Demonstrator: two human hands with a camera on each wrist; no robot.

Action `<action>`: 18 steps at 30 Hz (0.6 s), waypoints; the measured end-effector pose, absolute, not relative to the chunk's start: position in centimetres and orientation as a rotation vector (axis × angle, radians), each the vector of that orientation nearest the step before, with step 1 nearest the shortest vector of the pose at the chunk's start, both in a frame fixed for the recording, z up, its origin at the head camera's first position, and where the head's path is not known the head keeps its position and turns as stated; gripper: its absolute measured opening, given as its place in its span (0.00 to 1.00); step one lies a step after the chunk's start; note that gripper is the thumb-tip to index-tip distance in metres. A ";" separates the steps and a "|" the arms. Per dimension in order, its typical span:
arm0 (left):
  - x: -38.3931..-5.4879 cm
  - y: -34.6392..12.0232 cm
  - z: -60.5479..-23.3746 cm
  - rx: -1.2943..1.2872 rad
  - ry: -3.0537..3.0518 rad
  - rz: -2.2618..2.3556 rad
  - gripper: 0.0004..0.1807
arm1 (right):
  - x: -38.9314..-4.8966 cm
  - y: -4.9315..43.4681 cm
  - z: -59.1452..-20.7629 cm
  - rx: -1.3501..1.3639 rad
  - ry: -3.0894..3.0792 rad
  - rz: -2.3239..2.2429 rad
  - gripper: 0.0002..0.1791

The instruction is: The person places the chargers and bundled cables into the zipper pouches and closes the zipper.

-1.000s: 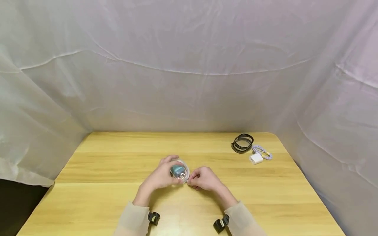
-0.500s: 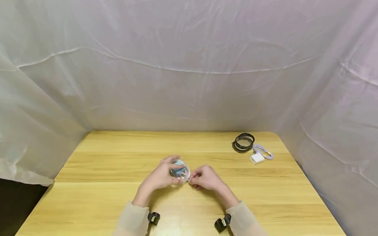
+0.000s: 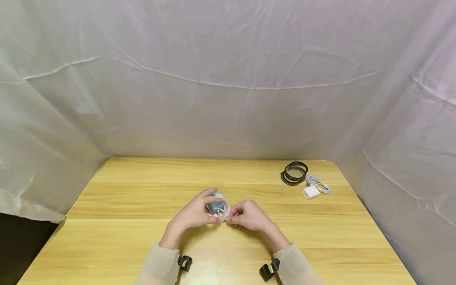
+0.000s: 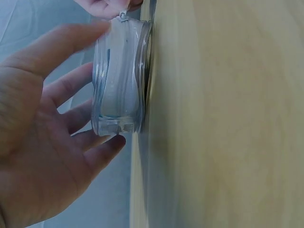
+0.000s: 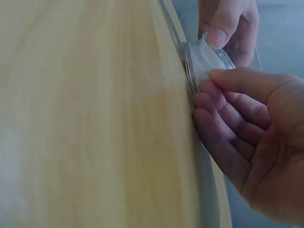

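A small round clear zip pouch (image 3: 223, 204) stands at the middle of the table between the two hands. Through its face show a blue-teal item (image 3: 215, 206) and looped, shiny contents. My left hand (image 3: 194, 212) holds the pouch from the left, thumb near the front and fingers around the far side. My right hand (image 3: 248, 215) pinches at the pouch's near right edge with thumb and forefinger. In the left wrist view, a small zipper slider (image 4: 123, 15) sits at the end of the pouch's side wall, right at those fingertips. The right wrist view shows the other fingers curled beneath.
At the back right of the wooden table (image 3: 142, 253) lie a coiled black cable (image 3: 293, 182), a lilac cable (image 3: 323, 189) with a yellow tie, and a white charger plug (image 3: 311, 192). Pale curtains (image 3: 228, 118) hang behind and at both sides.
Both hands keep their hold on the pouch with hardly any movement. The head view has shifted very slightly.
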State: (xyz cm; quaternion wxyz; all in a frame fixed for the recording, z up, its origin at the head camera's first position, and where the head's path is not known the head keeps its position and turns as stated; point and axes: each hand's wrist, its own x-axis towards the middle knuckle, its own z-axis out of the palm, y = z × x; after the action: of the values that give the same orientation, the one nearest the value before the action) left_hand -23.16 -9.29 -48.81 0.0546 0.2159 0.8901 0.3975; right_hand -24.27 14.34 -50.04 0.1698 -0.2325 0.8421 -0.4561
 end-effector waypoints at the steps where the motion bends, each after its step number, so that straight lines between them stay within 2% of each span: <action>1: -23.2 -9.3 -48.8 0.665 2.692 1.215 0.35 | -24.2 14.3 -50.1 -0.659 2.382 -1.305 0.04; 18: -23.0 -9.3 -48.5 0.662 2.674 1.218 0.30 | -23.8 14.1 -49.4 -0.597 2.397 -1.341 0.03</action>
State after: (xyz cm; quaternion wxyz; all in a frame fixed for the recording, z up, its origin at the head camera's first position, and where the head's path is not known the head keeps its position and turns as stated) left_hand -23.02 -9.26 -48.51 0.0647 0.2194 0.8860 0.4034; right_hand -23.81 14.08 -49.44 0.1647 -0.2095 0.8411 -0.4707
